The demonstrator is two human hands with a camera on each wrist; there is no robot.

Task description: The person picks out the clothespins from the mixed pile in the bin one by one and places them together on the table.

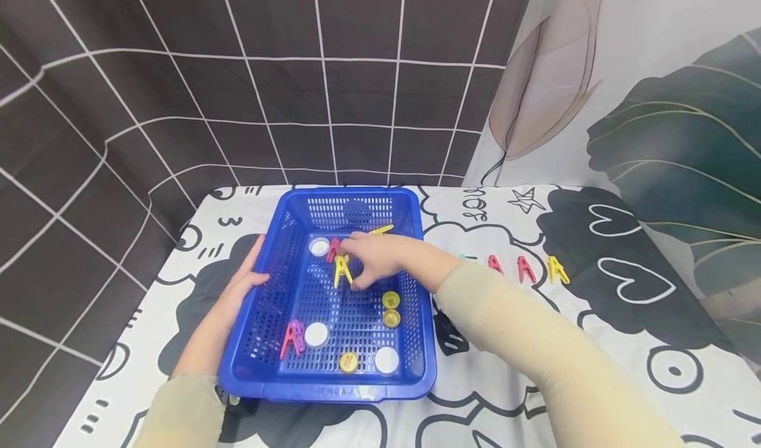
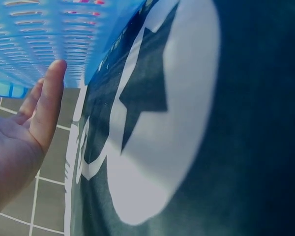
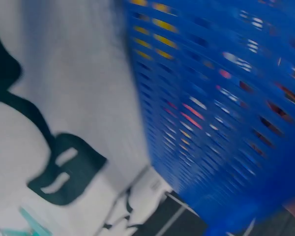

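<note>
My left hand point(image 1: 238, 288) lies along the outside of a blue plastic basket point(image 1: 325, 391), fingers straight; in the left wrist view the hand point(image 2: 39, 113) is beside the slotted wall. Inside the basket, my right hand point(image 1: 376, 260) reaches over the right rim with its fingers curved down at a yellow clothespin point(image 1: 342, 271). Fingertips are right at the clothespin's top and the thumb is beside its leg; I cannot tell whether they pinch it. A pink clothespin point(image 1: 333, 250) lies just left of those fingertips. Another yellow clothespin point(image 1: 382, 228) is partly hidden behind the hand.
The basket also holds white caps point(image 1: 316, 334), yellow caps point(image 1: 390, 300), and pink point(image 1: 291, 337) and purple clothespins point(image 1: 298, 334) side by side. Right of it on the patterned cloth point(image 1: 475, 395), several clothespins form a row, including a red one point(image 1: 526, 269) and a yellow one point(image 1: 557, 270).
</note>
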